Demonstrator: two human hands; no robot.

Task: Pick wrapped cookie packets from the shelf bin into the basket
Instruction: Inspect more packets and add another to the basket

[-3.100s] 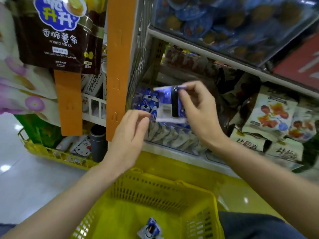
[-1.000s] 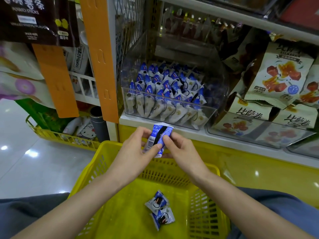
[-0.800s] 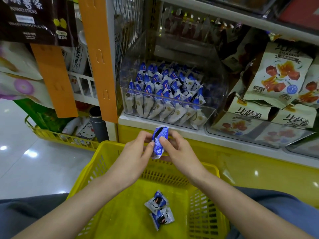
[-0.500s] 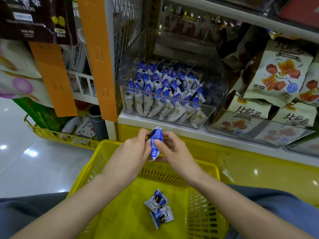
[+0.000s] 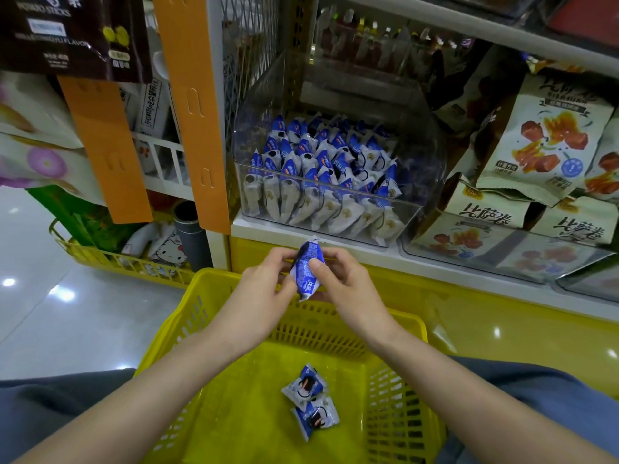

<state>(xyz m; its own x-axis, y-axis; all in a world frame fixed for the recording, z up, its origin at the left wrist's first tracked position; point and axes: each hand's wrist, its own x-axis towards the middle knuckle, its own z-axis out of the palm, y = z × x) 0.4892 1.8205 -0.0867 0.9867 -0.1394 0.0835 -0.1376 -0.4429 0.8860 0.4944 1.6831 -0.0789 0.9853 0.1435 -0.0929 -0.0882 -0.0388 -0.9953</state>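
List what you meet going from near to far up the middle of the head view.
Two packets in the basket → held packet, pinched by left hand and right hand → clear bin of packets.

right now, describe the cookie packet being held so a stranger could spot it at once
Find the yellow basket below the shelf bin. Above its far rim, the left hand and right hand pinch one blue-and-white cookie packet. Unlike the two packets in the basket, it is held up.

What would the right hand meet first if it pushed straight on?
Probably the left hand, holding the other side of the cookie packet that the right hand pinches; depth is unclear.
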